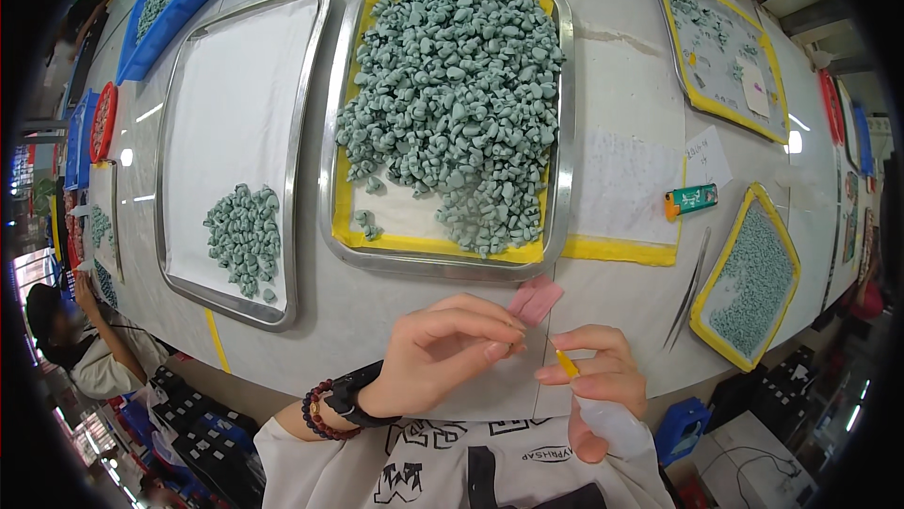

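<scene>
My right hand (607,375) pinched a slim yellow strip (566,364); my left hand (428,358), near it, had fingertips pressed together.

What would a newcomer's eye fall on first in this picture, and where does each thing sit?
Probably the big heap of grey-green stones, which fills most of the central metal tray. Next, the bright small yellow piece at the right fingers, below that tray. Then the much smaller pile near the lower end of the white-lined tray on the left.
</scene>
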A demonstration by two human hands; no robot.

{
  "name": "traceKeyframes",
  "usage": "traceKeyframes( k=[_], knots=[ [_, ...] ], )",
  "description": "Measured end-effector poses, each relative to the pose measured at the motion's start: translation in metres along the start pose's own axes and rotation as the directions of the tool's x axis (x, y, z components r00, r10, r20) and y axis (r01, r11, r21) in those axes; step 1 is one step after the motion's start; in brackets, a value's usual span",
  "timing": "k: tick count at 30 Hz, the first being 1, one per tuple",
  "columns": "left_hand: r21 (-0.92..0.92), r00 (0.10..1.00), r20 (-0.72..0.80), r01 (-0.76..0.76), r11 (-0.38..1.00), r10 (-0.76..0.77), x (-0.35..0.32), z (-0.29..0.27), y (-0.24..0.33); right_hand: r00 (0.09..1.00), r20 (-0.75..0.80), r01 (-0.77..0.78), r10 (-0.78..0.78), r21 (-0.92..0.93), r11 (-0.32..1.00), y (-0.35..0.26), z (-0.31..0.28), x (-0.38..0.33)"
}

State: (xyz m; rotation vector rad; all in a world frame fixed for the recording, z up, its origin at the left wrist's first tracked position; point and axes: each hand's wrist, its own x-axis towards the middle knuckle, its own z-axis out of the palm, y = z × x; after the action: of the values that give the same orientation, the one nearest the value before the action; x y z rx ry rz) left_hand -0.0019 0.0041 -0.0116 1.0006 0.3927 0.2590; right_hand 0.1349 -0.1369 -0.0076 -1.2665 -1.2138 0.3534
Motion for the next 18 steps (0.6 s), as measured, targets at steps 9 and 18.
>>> traceKeyframes(
  k=[9,18],
  knots=[
    [-0.201,0.984,-0.055,0.154,0.967,-0.168,-0.0019,0.0048,0.0047,0.997,0.045,-0.056,0.055,0.031,0.998,0.0004,-0.0031,0.0015],
    [-0.089,0.986,-0.067,0.149,0.985,-0.155,-0.0024,0.0046,0.003,0.994,0.085,-0.072,0.072,-0.009,0.997,0.0004,-0.0013,0.0054]
  ],
)
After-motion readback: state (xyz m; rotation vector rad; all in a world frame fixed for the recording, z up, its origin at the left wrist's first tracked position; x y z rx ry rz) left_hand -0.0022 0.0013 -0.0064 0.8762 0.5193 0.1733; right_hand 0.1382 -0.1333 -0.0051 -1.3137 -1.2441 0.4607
